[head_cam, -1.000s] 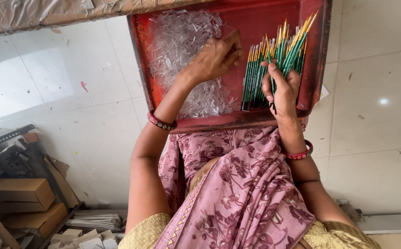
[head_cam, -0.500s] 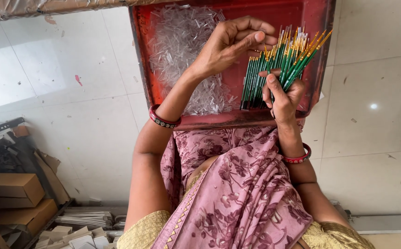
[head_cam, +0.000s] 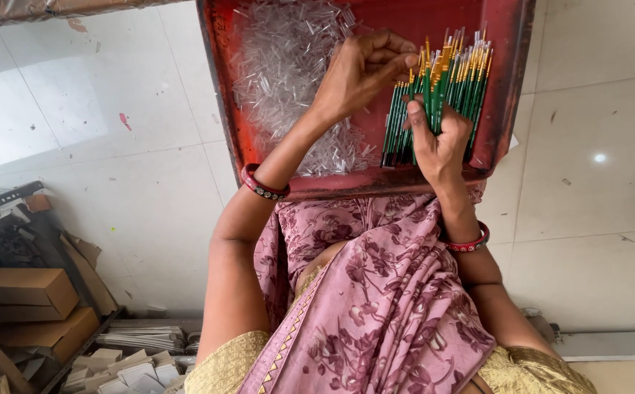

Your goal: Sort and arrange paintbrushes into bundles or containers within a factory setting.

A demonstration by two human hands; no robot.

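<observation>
Beneath both our hands sits one red tray [head_cam: 503, 109], its floor strewn left of our fingers with a heap of clear plastic caps [head_cam: 288, 73], far too many to count. One bundle of green-handled brushes [head_cam: 445, 87], some dozens, stands fanned in our right hand [head_cam: 438, 138], fingers wrapped round the handles and thumb pressed along them. Our left hand [head_cam: 361, 73] curls at the bristle ends, fingertips pinched together on something too small to make out. We judge the capping barely begun: most tips look bare, and the heap remains large.
</observation>
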